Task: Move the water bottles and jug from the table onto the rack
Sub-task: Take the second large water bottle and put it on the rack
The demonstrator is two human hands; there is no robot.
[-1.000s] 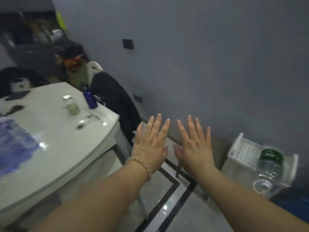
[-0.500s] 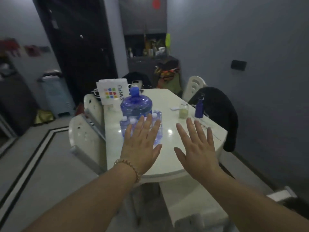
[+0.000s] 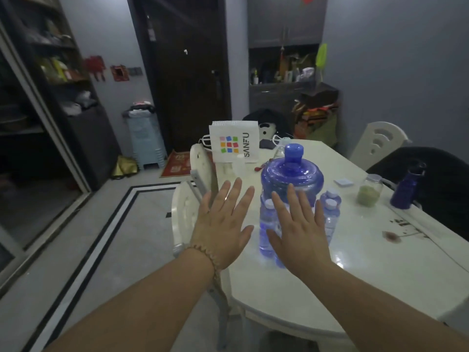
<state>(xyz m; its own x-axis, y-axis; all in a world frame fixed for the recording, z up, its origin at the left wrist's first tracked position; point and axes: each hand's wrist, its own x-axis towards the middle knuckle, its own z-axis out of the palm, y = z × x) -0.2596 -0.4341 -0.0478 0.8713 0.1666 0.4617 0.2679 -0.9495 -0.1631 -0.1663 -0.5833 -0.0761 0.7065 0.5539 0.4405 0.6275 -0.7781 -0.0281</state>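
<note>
Bottles [image 3: 267,226] stand clustered on the white bench [image 3: 355,250], tight against the near side of the big blue jug [image 3: 291,179]. The jug sits upright with its blue cap on, roughly mid-bench toward the left edge. Two more bottle caps [image 3: 331,198] show just right of the jug; how many bottles there are in all I cannot tell, since the right hand hides part of the group.

Both hands are held out flat, palms down, above the bench's near end. The left hand [image 3: 223,224] hangs over the bench's left edge, fingers [image 3: 234,193] spread and empty, a bead bracelet [image 3: 203,252] on the wrist. The right hand [image 3: 299,229] floats in front of the bottles, fingers [image 3: 295,201] likewise spread, gripping nothing. Whether it touches the bottles behind it I cannot tell.

Farther along the bench, a glass jar [image 3: 369,190] of greenish stuff stands near a dark blue flask [image 3: 406,190] by the right edge. A white paper bag [image 3: 233,146] with coloured squares stands at the far left corner. A reddish stain [image 3: 392,236] marks the top near the right side. White chairs [image 3: 187,214] are pushed in at the left, and another [image 3: 378,143] stands at the far right with a dark garment [image 3: 441,179] draped on the seat beside it. A dark door [image 3: 187,72] fills the back wall.
</note>
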